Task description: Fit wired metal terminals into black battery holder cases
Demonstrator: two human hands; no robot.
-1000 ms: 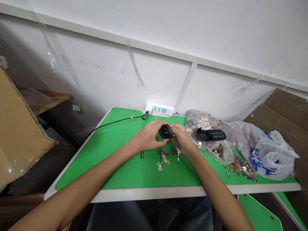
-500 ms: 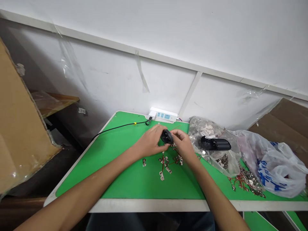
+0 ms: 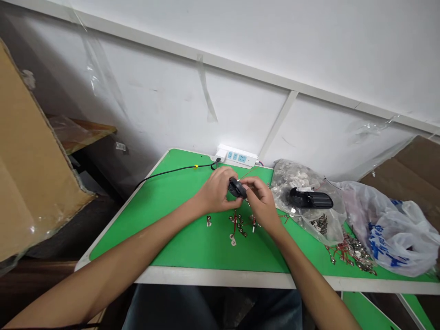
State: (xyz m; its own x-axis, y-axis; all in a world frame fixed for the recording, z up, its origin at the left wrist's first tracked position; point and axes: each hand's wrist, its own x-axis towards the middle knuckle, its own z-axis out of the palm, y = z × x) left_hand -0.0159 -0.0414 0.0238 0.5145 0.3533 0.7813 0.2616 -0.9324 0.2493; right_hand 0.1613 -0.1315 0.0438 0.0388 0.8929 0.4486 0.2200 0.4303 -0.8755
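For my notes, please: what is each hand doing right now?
Left hand: closed, holding the black plastic part.
Right hand: closed, also on that part.

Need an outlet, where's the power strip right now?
The power strip sits at the green table's far edge, by the wall, in the head view.

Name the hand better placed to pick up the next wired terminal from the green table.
Probably the right hand: its fingers only touch the end of the black plastic piece, which the left hand holds, and the wired metal terminals lie just below it.
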